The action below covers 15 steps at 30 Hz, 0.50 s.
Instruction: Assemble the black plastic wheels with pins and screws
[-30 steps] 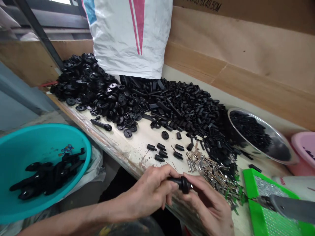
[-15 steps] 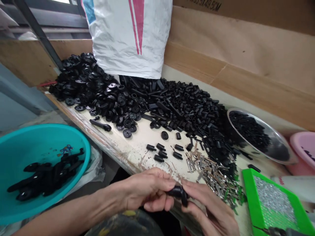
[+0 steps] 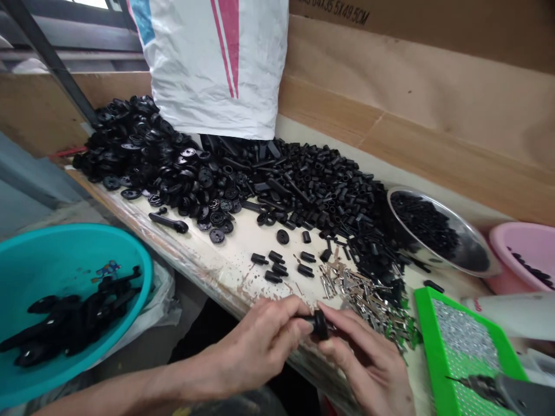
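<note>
Over the near table edge, my left hand (image 3: 275,332) is closed around one end of a black cylindrical part with a round disc (image 3: 319,325). The fingers of my right hand (image 3: 368,358) pinch it from the other side, at the disc. Part of the piece is hidden by the fingers. Just beyond my hands lie several short black cylinders with narrow tips (image 3: 277,270). A loose black disc (image 3: 282,237) and a small black sleeve (image 3: 307,237) lie farther back. Right of them spreads a heap of thin metal pins (image 3: 364,297).
Black discs (image 3: 143,144) and sleeves (image 3: 338,185) are piled behind, below a white sack (image 3: 217,63). At left stands a teal basin (image 3: 145,260) with black handles. A steel bowl (image 3: 481,254), pink basin (image 3: 498,237), green tray (image 3: 427,335) of screws and power driver (image 3: 498,390) are at right.
The black part has turned in my hands, and its disc now faces more to the right. My left hand has rolled over, its back now more upward. The view has shifted slightly right.
</note>
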{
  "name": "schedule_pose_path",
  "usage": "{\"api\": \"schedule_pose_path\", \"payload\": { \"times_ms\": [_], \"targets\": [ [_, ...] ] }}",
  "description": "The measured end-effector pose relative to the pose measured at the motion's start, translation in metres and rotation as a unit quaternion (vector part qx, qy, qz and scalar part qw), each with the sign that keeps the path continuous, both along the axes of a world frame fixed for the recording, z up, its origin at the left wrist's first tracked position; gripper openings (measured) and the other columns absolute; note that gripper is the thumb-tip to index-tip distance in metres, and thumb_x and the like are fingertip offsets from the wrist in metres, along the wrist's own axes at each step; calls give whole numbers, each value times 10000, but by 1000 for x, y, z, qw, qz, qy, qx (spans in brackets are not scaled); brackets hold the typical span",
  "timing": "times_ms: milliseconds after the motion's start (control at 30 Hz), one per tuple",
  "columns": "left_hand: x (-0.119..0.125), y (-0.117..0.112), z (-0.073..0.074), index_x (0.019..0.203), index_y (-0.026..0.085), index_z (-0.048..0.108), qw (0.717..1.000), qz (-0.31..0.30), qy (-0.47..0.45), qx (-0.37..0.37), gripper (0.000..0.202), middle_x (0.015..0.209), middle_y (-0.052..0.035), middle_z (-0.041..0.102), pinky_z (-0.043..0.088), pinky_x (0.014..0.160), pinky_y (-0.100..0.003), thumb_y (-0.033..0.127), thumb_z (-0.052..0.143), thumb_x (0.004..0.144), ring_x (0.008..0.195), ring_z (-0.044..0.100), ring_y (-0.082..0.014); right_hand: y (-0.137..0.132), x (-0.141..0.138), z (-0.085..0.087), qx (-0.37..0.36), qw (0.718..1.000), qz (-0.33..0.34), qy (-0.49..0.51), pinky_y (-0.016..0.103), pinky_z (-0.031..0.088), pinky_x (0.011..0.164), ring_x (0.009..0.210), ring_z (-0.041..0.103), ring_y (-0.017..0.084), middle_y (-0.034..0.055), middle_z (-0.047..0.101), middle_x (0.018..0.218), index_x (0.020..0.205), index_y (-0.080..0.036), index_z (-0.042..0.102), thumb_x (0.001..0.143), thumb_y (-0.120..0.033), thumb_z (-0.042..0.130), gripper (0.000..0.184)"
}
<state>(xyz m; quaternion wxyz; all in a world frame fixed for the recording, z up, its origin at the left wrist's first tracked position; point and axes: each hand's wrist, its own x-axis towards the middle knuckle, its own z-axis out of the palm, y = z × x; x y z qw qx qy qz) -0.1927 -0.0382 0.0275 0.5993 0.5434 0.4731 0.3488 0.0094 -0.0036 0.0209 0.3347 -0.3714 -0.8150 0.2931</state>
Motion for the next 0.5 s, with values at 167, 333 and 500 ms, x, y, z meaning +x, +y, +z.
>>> {"api": "schedule_pose_path", "payload": {
  "times_ms": [167,333,500],
  "targets": [
    [7,4,-5,959,167,644,1000,12,-11,12,222,638,34,539,381,542,-190,273,451,931,528,485,-81,-2,2,-5,0,1000,-17,20,171,569,717,821,705,139,8,722,974,1172,-286,659,824,-166,673,368],
    [13,6,0,939,193,690,988,56,50,136,193,900,-33,620,427,760,-243,136,516,876,866,568,-156,-4,3,-10,-48,994,-75,62,178,576,671,808,703,142,0,717,1031,1150,-320,666,816,-215,696,351],
    [12,3,4,1077,163,634,988,47,25,143,251,867,-23,649,456,672,-206,105,500,873,698,585,-107,0,6,-1,-18,998,-40,50,191,563,727,872,689,155,4,709,1008,1162,-329,670,834,-233,689,342]
  ]
}}
